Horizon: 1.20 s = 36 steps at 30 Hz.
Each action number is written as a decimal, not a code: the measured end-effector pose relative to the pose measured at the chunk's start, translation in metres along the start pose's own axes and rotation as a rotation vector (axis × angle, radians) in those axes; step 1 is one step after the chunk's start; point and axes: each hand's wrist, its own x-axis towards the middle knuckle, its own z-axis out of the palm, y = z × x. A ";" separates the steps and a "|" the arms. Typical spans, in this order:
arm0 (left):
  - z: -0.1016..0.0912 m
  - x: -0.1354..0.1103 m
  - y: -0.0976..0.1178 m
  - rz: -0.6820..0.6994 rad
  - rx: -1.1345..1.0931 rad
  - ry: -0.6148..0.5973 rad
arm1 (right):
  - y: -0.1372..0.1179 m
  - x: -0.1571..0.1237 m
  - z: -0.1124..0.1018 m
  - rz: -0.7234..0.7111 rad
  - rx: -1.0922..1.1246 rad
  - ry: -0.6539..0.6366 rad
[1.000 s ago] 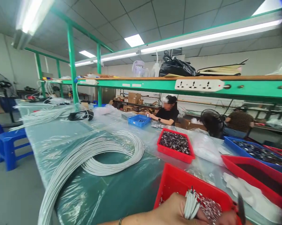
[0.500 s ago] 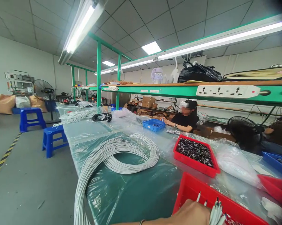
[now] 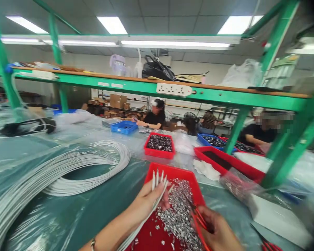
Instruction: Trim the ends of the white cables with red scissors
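Note:
My left hand [image 3: 146, 202] is closed round a small bundle of white cables [image 3: 157, 179], whose ends stick up above my fingers. It hovers over a red tray [image 3: 172, 173] that holds a heap of small silvery metal parts [image 3: 179, 212]. My right hand [image 3: 216, 228] is at the tray's right side, closed on a thin red-handled tool [image 3: 198, 214] whose tip points into the heap.
A big coil of white cable [image 3: 68, 167] lies left on the plastic-covered green table. Further back stand red trays [image 3: 159, 145] and a blue tray [image 3: 124, 127]. A green post [image 3: 284, 153] rises right. Other people sit at the far side.
The camera has swung right and down. Both my hands and the near red tray have come fully into view; the left hand still holds the white cables.

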 end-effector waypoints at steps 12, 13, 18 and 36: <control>0.000 -0.011 -0.007 -0.037 0.136 -0.026 | -0.049 -0.039 0.006 -0.055 0.015 -0.103; 0.001 -0.012 -0.005 -0.049 0.157 -0.029 | -0.048 -0.040 0.008 -0.054 -0.036 -0.097; 0.005 -0.016 -0.001 -0.062 0.230 -0.040 | -0.048 -0.039 0.012 -0.056 -0.139 -0.087; 0.000 -0.015 -0.002 0.001 0.092 -0.251 | -0.069 -0.050 -0.005 -0.006 -0.460 -0.091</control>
